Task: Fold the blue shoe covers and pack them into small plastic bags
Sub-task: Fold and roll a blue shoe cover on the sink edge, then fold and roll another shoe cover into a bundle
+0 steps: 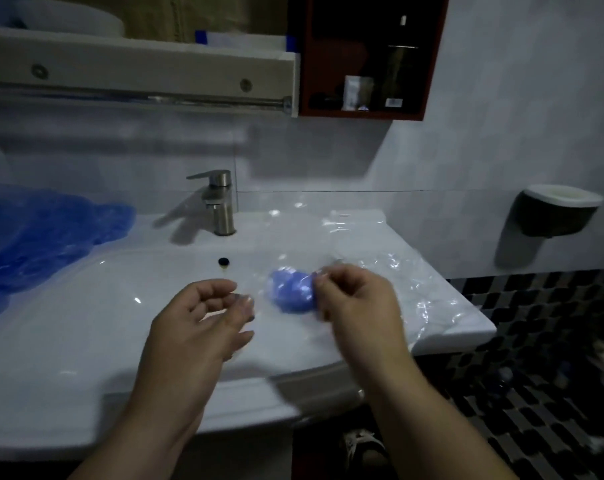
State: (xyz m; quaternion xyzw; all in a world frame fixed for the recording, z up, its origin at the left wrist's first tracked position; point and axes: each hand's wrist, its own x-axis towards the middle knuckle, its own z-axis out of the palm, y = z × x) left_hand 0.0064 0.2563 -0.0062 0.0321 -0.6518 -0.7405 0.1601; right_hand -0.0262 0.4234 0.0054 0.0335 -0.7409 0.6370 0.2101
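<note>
Pinching one folded blue plastic shoe cover (pixel 291 295) at frame centre, the right hand (pixel 354 299) holds it above the white ceramic sink (pixel 86 323). It lies between both hands, left of the pinching fingertips. The left hand (pixel 203 317) is empty, fingers loosely curled. One heap of loose blue covers (pixel 34 233) sits far left. The crumpled clear plastic bags (pixel 397 271) at right are too blurred to count.

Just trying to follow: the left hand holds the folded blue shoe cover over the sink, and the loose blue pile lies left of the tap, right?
No: the head view shows the right hand pinching the folded blue shoe cover over the sink; the left hand is open. The loose blue pile does lie left of the tap.
</note>
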